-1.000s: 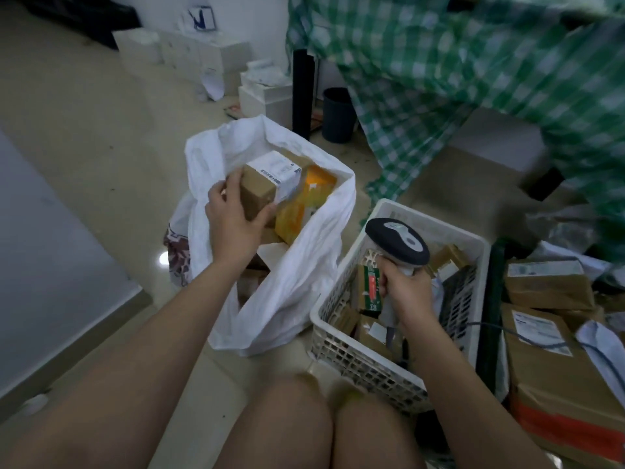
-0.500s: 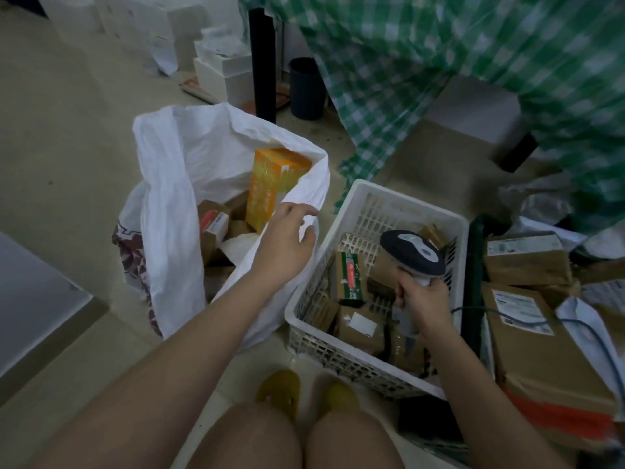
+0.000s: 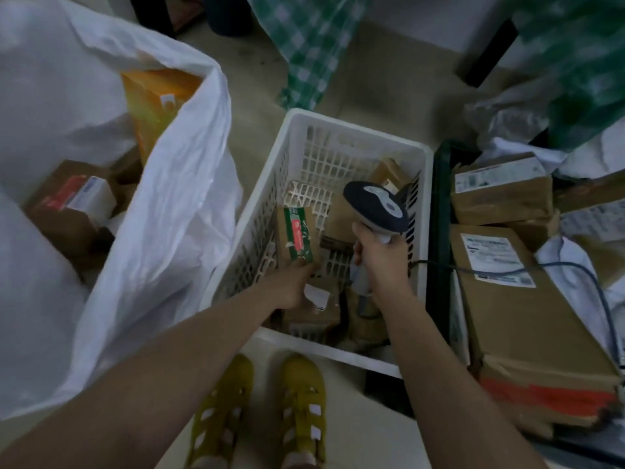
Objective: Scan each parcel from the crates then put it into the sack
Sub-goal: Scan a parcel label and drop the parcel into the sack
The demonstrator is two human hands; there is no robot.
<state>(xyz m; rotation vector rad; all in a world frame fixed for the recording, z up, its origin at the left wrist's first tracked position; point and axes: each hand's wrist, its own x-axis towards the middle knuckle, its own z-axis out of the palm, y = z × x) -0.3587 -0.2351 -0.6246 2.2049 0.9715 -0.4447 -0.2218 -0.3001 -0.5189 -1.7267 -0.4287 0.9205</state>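
A white plastic crate [image 3: 358, 130] on the floor holds several brown parcels. My left hand [image 3: 292, 282] reaches into it and grips the near end of a brown parcel with a green and red label [image 3: 297, 231]. My right hand [image 3: 382, 257] holds the grey handle of a corded barcode scanner [image 3: 375, 206] above the crate's right side, its dark head pointing away from me. To the left the white sack [image 3: 176, 211] stands open, with an orange box [image 3: 152, 96] and a brown parcel with a red label [image 3: 67, 204] inside.
A dark green crate [image 3: 441, 198] right of the white one is stacked with large brown parcels [image 3: 527, 316], the scanner cable lying across them. A green checked cloth [image 3: 314, 38] hangs behind. My feet in yellow shoes [image 3: 263, 411] are just in front of the crate.
My left hand let go of a brown box in the sack, then moved right and down into the white crate onto the green-labelled parcel. The scanner stayed over the crate.
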